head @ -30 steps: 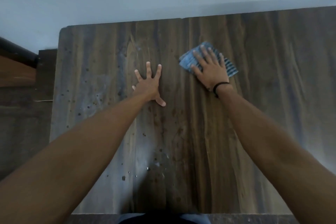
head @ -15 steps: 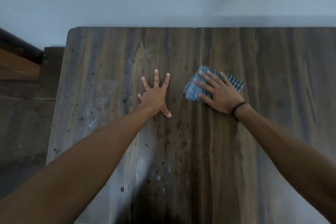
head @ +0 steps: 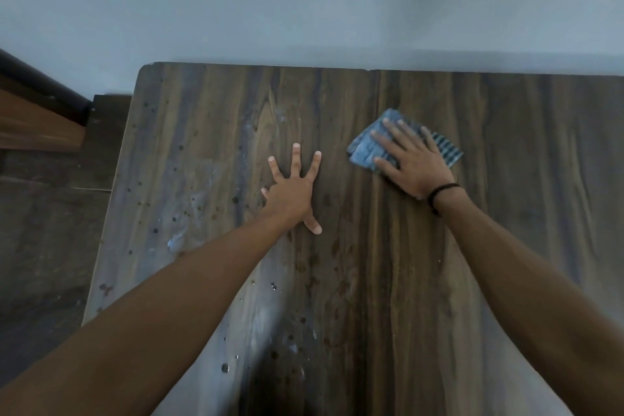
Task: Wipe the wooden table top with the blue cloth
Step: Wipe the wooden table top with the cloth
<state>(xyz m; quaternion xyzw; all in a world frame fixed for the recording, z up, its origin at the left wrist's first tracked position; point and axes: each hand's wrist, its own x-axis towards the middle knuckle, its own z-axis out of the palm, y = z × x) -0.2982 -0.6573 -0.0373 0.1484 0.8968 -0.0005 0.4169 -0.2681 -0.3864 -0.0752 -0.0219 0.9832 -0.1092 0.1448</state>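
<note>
Pale blue-grey wall [head: 304, 3] backs a dark, streaky wooden tabletop [head: 506, 280], whose far edge runs straight along it. Near the middle of the wood lies the person's left hand [head: 292, 194], palm down, fingers fanned wide and the thumb stuck out towards the person; its grip is wide and holds nothing, only resting flat on the grain. Just to the right of that hand, and a little farther towards the wall, the right hand [head: 413, 162] lies flat on the blue cloth [head: 366, 150], fingers straight and spread, pressing it onto the tabletop rather than clutching it, so this grip is wide too. The cloth is folded into a small pad; its paler end pokes out past the fingertips on the side facing the left hand, and a dark-striped corner shows on the other side. A thin black band [head: 439, 194] circles the right wrist. Left of the left hand the wood carries dark specks and a whitish smear [head: 175, 240], and nearer the person a few droplets [head: 224, 367] glisten. Farther left, beyond the table's edge, are dark floorboards [head: 44, 230] and a black rail [head: 33, 84].
</note>
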